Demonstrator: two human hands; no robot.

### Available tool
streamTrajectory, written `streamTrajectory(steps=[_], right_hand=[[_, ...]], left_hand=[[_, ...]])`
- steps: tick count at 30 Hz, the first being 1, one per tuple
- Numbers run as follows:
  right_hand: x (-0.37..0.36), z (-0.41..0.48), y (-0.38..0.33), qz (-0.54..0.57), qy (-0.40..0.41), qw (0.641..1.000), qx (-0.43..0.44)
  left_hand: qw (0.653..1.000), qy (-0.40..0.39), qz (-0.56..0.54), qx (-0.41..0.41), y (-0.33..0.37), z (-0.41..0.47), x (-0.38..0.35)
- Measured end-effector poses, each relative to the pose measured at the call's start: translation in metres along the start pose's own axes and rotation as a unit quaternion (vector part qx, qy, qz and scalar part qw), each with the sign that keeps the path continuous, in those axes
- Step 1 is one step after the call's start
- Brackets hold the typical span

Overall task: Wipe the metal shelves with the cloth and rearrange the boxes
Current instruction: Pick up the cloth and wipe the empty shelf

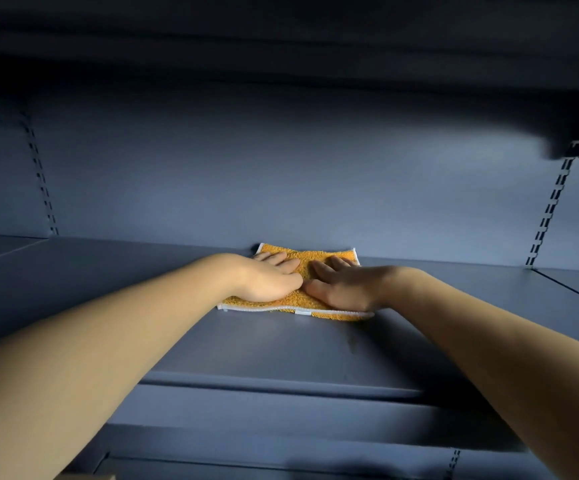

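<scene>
The left hand [270, 278] and right hand [345, 287] are pressing flat, side by side, on the orange cloth [307, 260], fingers straight and nearly together. The white-edged terry cloth is lying spread on the grey metal shelf [281, 351] at twelve o'clock, its far edge against the back wall [281, 174].

Both arms reach far forward, bare and nearly straight. The left hand [270, 278] lies palm down, fingers flat and together. The right hand [345, 285] sits just beside it, palm down too, thumbs close together in the middle.
</scene>
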State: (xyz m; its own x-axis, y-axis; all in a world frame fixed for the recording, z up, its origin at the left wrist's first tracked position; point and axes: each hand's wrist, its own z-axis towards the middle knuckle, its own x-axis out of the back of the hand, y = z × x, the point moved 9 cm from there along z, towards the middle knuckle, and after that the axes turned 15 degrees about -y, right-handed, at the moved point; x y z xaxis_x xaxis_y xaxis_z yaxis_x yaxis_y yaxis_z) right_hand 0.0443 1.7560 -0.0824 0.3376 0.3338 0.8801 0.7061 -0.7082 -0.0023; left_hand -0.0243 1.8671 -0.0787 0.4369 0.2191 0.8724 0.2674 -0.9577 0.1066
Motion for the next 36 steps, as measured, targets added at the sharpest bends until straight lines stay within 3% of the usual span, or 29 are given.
streamTrajectory(steps=[14,23,28,36], right_hand=[[0.014,0.017,-0.010,0.009,0.017,1.000,-0.020],[0.026,0.057,-0.085,-0.001,0.026,1.000,-0.007],[0.024,0.050,-0.086,0.031,0.040,0.999,-0.010],[0.002,0.017,-0.092,0.012,0.041,0.999,0.023]], left_hand=[[0.999,0.015,0.035,-0.027,-0.015,0.018,0.012],[1.000,0.016,0.002,0.013,-0.101,0.002,0.009],[0.999,0.040,0.004,-0.018,-0.083,-0.019,0.004],[0.999,0.051,-0.018,0.004,-0.080,-0.044,-0.016]])
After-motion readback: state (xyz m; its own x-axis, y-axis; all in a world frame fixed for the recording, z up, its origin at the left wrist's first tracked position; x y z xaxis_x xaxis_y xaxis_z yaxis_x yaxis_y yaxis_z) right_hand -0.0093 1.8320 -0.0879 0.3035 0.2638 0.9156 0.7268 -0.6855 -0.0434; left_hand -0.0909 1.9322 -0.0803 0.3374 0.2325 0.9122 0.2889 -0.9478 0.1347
